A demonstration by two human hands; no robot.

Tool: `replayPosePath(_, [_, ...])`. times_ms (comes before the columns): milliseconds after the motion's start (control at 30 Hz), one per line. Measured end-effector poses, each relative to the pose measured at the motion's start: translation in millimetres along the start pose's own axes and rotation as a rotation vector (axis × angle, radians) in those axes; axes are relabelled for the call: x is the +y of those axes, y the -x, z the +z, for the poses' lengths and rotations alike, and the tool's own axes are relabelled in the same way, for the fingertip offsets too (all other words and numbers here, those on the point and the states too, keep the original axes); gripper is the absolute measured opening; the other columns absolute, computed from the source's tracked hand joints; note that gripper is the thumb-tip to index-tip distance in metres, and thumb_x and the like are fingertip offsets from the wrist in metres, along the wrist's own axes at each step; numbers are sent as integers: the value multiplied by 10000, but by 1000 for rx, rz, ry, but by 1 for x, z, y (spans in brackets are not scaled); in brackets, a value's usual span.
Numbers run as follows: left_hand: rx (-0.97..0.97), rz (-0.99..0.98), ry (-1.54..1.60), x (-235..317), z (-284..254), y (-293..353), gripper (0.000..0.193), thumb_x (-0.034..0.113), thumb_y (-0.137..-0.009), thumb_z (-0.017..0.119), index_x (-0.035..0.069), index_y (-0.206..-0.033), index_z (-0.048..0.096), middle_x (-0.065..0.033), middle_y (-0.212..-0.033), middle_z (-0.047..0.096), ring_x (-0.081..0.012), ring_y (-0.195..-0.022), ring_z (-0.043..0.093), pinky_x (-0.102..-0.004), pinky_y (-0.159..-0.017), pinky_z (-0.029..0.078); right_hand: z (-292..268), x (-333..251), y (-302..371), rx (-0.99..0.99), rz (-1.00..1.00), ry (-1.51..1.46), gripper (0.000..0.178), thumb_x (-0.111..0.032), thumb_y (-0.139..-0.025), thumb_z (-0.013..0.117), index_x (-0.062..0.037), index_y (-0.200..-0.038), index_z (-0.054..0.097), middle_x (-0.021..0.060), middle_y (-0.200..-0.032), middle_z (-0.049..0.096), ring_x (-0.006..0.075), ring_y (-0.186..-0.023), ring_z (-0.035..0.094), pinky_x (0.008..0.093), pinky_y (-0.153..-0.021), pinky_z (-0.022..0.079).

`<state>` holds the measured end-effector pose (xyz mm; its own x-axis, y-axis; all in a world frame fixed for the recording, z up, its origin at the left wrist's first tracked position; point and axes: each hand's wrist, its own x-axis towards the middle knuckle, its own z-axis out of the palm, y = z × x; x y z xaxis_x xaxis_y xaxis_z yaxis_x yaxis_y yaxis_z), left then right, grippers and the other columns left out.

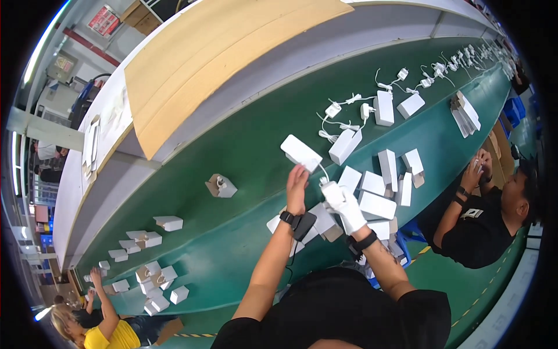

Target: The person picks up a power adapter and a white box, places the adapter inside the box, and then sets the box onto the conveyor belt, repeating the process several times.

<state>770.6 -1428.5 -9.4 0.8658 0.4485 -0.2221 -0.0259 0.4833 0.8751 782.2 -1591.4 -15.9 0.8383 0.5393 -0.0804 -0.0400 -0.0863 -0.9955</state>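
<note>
Bare left grip (297,191) on white box (301,151); gloved right grip (345,208) on white adapter (329,188).
Left: fingers clamped at the box's near edge, over the green counter (250,168). Right: fingers closed around the adapter, right of the box. White cord (324,171) reaches from adapter toward box. Loose white cartons (378,205) lie to the right.

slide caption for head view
Left hand holding a white carton and gloved right hand a corded power adapter above a green worktop
</note>
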Motion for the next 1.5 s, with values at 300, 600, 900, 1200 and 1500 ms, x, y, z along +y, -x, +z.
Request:
replayPosePath(300, [258,126,-1506,-23,34,-104,975,461,-584,778,129,-1375,314,-144,-1384,347,-315,-1198,433,-546,-939,335,-38,-82,38,-42,178,-867,503,-317,-862,626,-23,-1235,458,103,-1117,554,176,-878,572,291,-760,491])
replayPosePath(600, [238,287,-2080,0,-4,-129,1004,374,-493,818,128,-1351,358,-124,-1342,379,-310,-1173,437,-571,-946,313,-43,-119,47,49,169,-812,583,-357,-851,634,-10,-1275,435,104,-1156,533,178,-881,570,298,-773,493])
replayPosePath(900, [-530,-42,-720,16,-91,-96,815,152,-541,806,71,-1248,408,-61,-1187,475,-209,-1142,447,-361,-974,363,-35,-127,72,-121,276,-906,504,-296,-879,603,-8,-1261,444,94,-1160,539,170,-881,589,304,-789,517])
replayPosePath(1200, [-867,-59,-610,78,-53,9,767,35,-612,735,52,-1290,378,-73,-1208,463,-177,-1140,448,-315,-963,390,-36,-108,34,-317,340,-633,421,-252,-898,566,-7,-1229,477,88,-1037,611,194,-834,624,330,-696,526])
replayPosePath(1500, [-767,199,-888,65,-37,54,790,88,-613,752,59,-1309,379,-93,-1201,494,-204,-1152,461,-334,-975,381,-3,-114,8,-429,-633,1080,155,-155,-796,554,-17,-864,568,145,-803,609,288,-721,620,363,-574,493])
